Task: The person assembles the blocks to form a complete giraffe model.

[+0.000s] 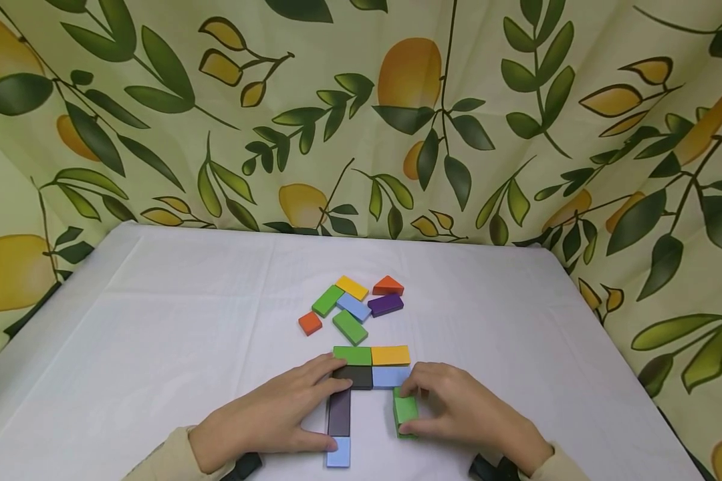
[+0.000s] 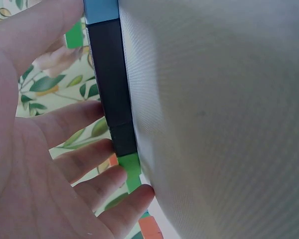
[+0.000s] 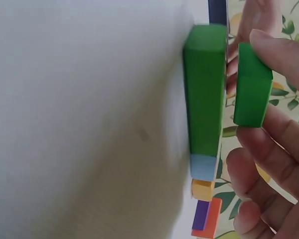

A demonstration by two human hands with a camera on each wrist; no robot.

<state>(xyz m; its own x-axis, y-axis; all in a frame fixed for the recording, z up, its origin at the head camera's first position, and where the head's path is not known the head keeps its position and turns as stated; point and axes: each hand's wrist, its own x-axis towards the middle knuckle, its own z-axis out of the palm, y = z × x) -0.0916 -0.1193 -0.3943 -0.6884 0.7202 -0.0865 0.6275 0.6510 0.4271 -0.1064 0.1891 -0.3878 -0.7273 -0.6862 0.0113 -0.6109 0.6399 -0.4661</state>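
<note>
loose purple block [image 1: 386, 306] and red triangle [image 1: 388, 287] lie beyond right hand [image 1: 466, 409].

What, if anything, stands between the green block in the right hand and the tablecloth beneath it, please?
A lower green block lies on the white tablecloth beneath the held green block, with a gap between them.

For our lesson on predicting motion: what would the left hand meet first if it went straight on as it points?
The black block, most likely: it lies right ahead of the left hand, though actual contact is hard to tell.
</note>
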